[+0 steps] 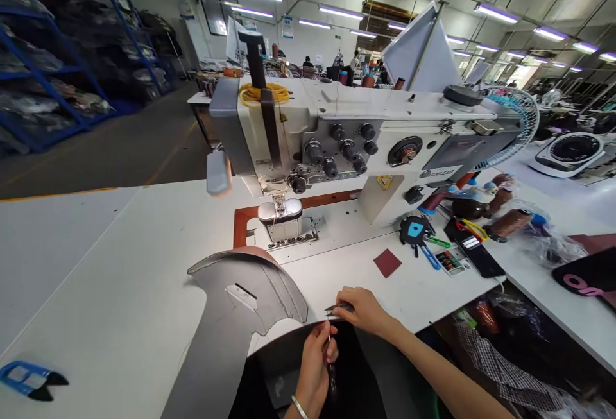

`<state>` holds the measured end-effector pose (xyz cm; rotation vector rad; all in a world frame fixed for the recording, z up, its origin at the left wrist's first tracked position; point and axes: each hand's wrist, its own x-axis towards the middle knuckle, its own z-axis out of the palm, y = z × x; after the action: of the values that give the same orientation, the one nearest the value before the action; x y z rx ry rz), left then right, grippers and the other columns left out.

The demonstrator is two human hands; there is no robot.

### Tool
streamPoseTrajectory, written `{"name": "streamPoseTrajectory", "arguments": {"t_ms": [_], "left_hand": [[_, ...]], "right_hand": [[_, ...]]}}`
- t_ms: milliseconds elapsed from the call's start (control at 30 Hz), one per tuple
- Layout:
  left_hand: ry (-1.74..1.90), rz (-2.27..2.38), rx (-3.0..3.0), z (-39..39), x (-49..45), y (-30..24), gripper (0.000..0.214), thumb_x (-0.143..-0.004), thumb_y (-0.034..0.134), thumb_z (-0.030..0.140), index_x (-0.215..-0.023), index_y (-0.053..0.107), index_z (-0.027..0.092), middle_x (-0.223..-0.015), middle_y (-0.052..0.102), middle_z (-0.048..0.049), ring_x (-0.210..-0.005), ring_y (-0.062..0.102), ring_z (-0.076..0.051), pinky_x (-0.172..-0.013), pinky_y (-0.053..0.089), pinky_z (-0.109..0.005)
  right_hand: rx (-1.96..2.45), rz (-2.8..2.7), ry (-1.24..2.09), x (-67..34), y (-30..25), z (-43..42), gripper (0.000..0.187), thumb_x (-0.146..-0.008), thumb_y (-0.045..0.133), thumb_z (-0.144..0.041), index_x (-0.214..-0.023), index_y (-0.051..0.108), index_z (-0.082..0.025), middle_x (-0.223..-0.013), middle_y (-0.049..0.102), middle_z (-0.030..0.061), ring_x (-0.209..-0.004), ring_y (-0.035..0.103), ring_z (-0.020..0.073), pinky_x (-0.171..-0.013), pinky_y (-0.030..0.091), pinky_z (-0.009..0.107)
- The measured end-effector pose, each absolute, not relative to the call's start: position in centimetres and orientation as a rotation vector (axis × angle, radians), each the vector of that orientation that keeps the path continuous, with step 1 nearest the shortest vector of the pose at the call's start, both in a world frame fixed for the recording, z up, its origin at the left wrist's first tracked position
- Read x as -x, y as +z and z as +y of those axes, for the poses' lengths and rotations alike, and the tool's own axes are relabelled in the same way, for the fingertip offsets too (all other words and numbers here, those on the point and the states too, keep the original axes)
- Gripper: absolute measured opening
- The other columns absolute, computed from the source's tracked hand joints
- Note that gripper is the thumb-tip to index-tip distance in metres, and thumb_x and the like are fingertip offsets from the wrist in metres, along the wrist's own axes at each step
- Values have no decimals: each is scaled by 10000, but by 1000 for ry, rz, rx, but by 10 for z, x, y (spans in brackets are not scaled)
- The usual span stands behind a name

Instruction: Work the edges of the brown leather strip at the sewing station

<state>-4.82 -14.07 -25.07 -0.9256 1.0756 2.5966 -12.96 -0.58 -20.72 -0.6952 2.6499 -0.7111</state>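
A curved grey leather piece (235,316) with a slot cut in it lies on the white table (96,290), in front of the sewing machine's needle foot (280,217). Its near edge hangs over the table edge towards me. My right hand (366,311) is closed round small dark thread snips (335,308), their tips at that edge. Just below, my left hand (315,361), with a bangle on the wrist, pinches a thin thread or the edge of the dark material; I cannot tell which.
A white industrial sewing machine (346,130) fills the middle. Blue snips (29,380) lie at the near left. A maroon swatch (387,262), a phone (474,249), scissors and thread spools (510,221) crowd the right side. A fan (522,117) and blue shelving (52,66) stand behind.
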Motion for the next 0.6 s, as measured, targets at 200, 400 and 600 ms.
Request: {"name": "streamPoseTrajectory", "arguments": {"t_ms": [200, 400, 600], "left_hand": [[2605, 1109, 889, -138, 46, -253, 671, -403, 940, 585, -704, 572, 111, -619, 556, 44, -381, 265, 27, -409, 186, -172], [2551, 1147, 825, -140, 48, -253, 614, -426, 930, 553, -581, 496, 148, -454, 379, 97, -372, 234, 6, -403, 157, -174], [2526, 1182, 801, -144, 47, -248, 618, -455, 910, 575, -602, 463, 174, -492, 395, 85, -452, 379, -41, -435, 287, -163]], "right_hand": [[617, 2649, -715, 133, -204, -8, 123, -898, 631, -294, -837, 697, -209, -833, 708, -3, -745, 576, 139, -674, 296, 267], [601, 2699, -652, 129, -209, -13, 138, -922, 606, -322, -858, 680, -226, -857, 718, -6, -760, 594, 143, -708, 306, 270], [461, 2803, -643, 142, -212, -8, 205, -972, 468, -246, -904, 651, -183, -923, 697, 32, -786, 585, 150, -694, 311, 264]]}}
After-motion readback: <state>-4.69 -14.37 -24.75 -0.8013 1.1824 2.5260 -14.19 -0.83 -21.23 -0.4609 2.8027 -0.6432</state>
